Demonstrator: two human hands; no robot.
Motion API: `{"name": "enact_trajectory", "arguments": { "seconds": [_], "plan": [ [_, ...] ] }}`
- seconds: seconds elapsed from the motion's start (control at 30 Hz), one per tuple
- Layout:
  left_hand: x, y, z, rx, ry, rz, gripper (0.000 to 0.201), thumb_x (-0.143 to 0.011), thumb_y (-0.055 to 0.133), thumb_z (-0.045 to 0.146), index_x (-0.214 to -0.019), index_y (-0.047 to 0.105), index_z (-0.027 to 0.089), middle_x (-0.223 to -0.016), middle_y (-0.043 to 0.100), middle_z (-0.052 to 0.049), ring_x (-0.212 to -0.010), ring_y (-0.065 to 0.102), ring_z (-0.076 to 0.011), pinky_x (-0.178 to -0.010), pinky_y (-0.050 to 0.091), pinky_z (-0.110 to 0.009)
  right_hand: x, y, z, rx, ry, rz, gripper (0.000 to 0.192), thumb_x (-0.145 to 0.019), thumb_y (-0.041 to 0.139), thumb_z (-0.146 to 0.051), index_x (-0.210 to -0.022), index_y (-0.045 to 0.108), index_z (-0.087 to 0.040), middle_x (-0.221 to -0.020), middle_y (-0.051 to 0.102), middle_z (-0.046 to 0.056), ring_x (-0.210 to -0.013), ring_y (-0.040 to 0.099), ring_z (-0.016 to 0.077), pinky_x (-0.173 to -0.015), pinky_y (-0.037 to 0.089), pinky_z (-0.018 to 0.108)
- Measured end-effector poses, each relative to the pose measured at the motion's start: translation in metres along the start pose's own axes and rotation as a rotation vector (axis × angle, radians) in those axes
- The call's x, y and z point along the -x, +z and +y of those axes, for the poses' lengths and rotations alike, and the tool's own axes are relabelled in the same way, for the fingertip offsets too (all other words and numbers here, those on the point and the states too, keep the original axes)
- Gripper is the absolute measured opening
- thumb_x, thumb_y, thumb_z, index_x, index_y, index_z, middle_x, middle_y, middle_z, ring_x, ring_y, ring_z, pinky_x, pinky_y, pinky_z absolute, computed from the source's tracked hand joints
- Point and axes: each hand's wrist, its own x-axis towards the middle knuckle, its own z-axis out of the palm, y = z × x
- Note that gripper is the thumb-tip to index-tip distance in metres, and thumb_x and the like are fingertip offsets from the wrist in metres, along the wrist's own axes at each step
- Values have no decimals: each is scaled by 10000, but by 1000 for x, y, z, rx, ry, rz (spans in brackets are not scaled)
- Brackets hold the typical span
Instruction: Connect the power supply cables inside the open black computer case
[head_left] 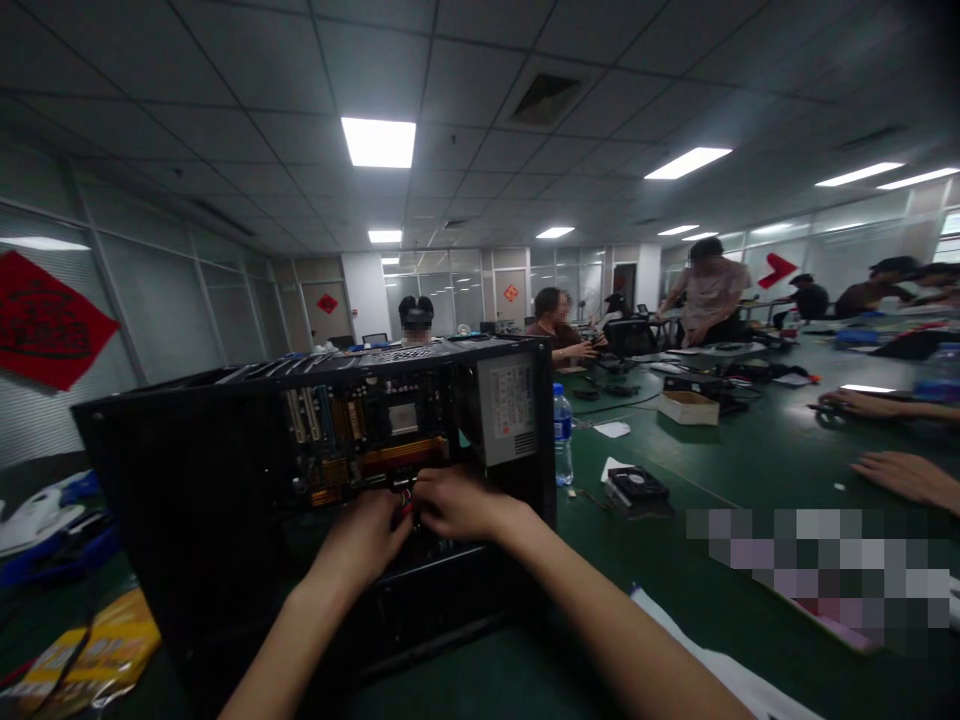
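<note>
An open black computer case (217, 520) stands before me, its inside facing me. Within it the motherboard (424, 388) carries slots and a processor socket, and a power supply (504, 410) sits at the upper right. My left hand (364, 535) reaches into the case below the memory slots, fingers curled on a thin cable with red wires (406, 503). Just right of it, my right hand (457, 503) is closed with its fingertips against the board's lower area. The wires show between both hands; whatever the right fingertips pinch is hidden.
Right of the case stand a water bottle (562, 440) and a hard drive (636, 490) on the green table (600, 640). A small box (687, 407) lies farther back. A yellow bag (97, 650) is at left. Another person's hands (904, 475) rest at right; people work behind.
</note>
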Motion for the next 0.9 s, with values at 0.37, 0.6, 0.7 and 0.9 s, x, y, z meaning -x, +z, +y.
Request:
{"name": "enact_trajectory", "arguments": {
  "seconds": [0.37, 0.6, 0.7, 0.9],
  "plan": [
    [-3, 2, 3, -119, 22, -44, 255, -899, 484, 290, -778, 683, 187, -835, 723, -94, -788, 670, -224, -632, 383, -280, 2, -2, 3, -57, -17, -21, 145, -854, 553, -203, -900, 680, -151, -939, 713, 84, -839, 654, 196, -636, 389, 257],
    [0, 0, 8, -140, -3, -45, 386, -939, 423, 403, -746, 697, 209, -818, 730, -88, -747, 666, -218, -615, 371, -283, 6, 9, 8, -16, 244, -239, 251, -861, 559, -317, -962, 722, -154, -897, 739, 133, -782, 697, 265, -559, 418, 280],
    [-2, 1, 8, -111, -8, -61, 403, -947, 407, 398, -739, 695, 207, -811, 731, -82, -740, 662, -208, -628, 379, -276, 8, 12, 11, -39, 313, -326, 320, -863, 590, -385, -982, 733, -125, -933, 738, 161, -820, 700, 269, -580, 444, 275],
    [-3, 0, 4, -23, 0, -41, 375, -947, 410, 406, -810, 696, 205, -873, 738, -78, -824, 670, -224, -693, 411, -287, 5, 8, 7, -217, 287, -163, 274, -886, 536, -335, -877, 726, -137, -806, 734, 105, -720, 684, 217, -536, 400, 243]
  ]
}}
